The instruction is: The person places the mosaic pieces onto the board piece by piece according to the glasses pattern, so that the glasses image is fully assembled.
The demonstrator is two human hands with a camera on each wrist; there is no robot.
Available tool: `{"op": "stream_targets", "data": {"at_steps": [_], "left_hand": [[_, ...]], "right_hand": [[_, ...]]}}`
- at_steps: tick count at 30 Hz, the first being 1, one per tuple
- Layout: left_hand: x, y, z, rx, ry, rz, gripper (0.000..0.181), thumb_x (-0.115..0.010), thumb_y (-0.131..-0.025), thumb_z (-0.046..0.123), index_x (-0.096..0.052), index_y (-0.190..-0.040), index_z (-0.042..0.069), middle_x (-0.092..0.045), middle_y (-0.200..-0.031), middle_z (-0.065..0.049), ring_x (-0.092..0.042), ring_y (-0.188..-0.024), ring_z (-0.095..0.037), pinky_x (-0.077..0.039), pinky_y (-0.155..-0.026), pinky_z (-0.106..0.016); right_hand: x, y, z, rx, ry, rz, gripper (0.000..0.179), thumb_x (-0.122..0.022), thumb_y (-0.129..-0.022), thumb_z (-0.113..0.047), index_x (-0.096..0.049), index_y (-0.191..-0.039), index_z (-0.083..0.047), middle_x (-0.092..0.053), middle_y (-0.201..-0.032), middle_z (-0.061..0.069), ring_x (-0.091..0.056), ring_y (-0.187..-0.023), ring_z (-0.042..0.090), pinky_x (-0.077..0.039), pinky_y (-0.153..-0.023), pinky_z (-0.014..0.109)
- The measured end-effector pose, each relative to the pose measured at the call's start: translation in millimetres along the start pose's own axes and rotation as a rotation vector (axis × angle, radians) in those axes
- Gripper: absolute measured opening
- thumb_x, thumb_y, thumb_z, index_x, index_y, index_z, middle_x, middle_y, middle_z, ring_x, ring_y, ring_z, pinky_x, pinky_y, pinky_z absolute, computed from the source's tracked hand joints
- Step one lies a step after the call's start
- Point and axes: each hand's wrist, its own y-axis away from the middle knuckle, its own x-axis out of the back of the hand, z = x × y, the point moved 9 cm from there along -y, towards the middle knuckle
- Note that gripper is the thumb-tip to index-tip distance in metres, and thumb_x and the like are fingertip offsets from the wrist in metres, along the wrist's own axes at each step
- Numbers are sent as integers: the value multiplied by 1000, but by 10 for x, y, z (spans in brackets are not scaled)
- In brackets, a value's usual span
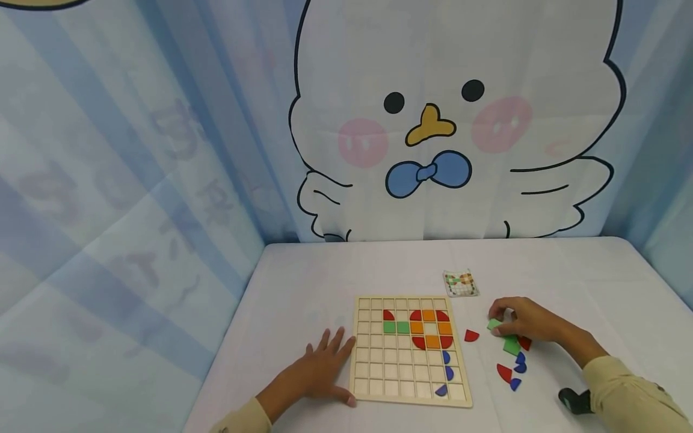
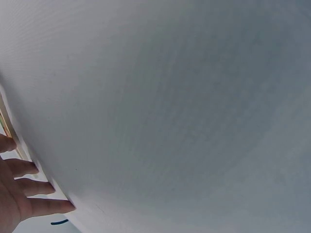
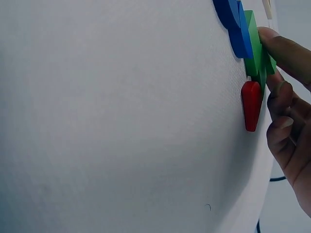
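Observation:
A wooden grid board lies on the table, with red, orange and green pieces in its upper rows and several blue half-round pieces toward its lower right. My left hand is spread at the board's left edge, fingertips and thumb touching the rim. To the right of the board, my right hand pinches a green square piece between thumb and fingers, low over the loose pieces. Another green piece and a red piece lie right beside that hand.
A small patterned card lies behind the board. One red quarter-round piece sits just right of the board. Nearer me are another red piece and several blue pieces. A dark object is by the right sleeve.

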Motion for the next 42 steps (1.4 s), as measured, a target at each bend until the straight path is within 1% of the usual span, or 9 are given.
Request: {"op": "stream_targets", "data": {"at_steps": [4,8,14,17,22,27,30,37,42], "left_hand": [[8,0,-3,6,10,-6,119,-69,-68,80,-22,-161,24,-15,-169,-13,-16,-153,-45,-33,-108,-71],[10,-4,-5,7,0,-4,119,-69,-68,80,-23,-161,24,-15,-169,-13,-17,-153,-45,-34,-108,-71],[-3,-20,-8,9,-9,-2,119,-68,-67,81,-22,-161,25,-15,-169,-12,-17,-153,-44,-35,-108,-70],[-18,-29,-12,6,-13,0,119,-68,-67,82,-22,-161,26,-14,-169,-12,-17,-153,-44,-35,-108,-70],[-30,-33,-19,3,-12,-2,119,-67,-67,82,-22,-161,26,-14,-169,-12,-16,-153,-45,-34,-108,-70],[-43,-38,-25,9,-4,-11,119,-68,-67,82,-21,-162,26,-13,-169,-12,-15,-153,-44,-34,-109,-70],[-48,-37,-21,8,0,-14,120,-69,-67,81,-21,-162,26,-13,-169,-12,-15,-153,-44,-33,-109,-70],[-25,-16,-2,2,13,-6,120,-70,-67,80,-21,-162,24,-13,-169,-14,-15,-153,-46,-33,-108,-71],[-17,-8,-1,7,27,-12,120,-71,-68,78,-21,-162,23,-13,-169,-15,-14,-153,-47,-32,-108,-72]], "right_hand": [[0,-2,-38,13,-16,1,24,-81,-84,-25,-65,-100,-17,-58,-89,-2,-52,-80,13,-48,-66,21],[-8,-9,-73,30,-20,10,23,-79,-86,-22,-64,-102,-16,-58,-88,-3,-52,-79,11,-48,-66,21],[-10,-43,-137,45,-51,19,25,-74,-91,-21,-68,-114,-14,-58,-88,-1,-54,-84,15,-51,-70,22],[-8,-83,-178,59,-85,17,27,-73,-92,-22,-69,-117,-11,-57,-90,1,-55,-81,14,-51,-66,22],[3,-177,-258,86,-149,8,33,-74,-92,-25,-69,-118,-7,-57,-88,4,-55,-69,12,-48,-56,23],[-10,-250,-423,111,-199,-5,38,-76,-90,-26,-69,-119,-4,-59,-85,4,-55,-63,14,-52,-56,26],[-38,-294,-530,130,-215,-13,39,-77,-90,-25,-69,-120,-2,-61,-87,4,-56,-62,16,-53,-57,26],[-162,-416,-778,218,-216,-63,41,-74,-92,-24,-67,-124,1,-62,-95,7,-56,-60,12,-52,-57,24],[-254,-528,-926,243,-219,-76,40,-74,-92,-23,-66,-124,1,-63,-96,6,-56,-60,10,-52,-57,25]]}}
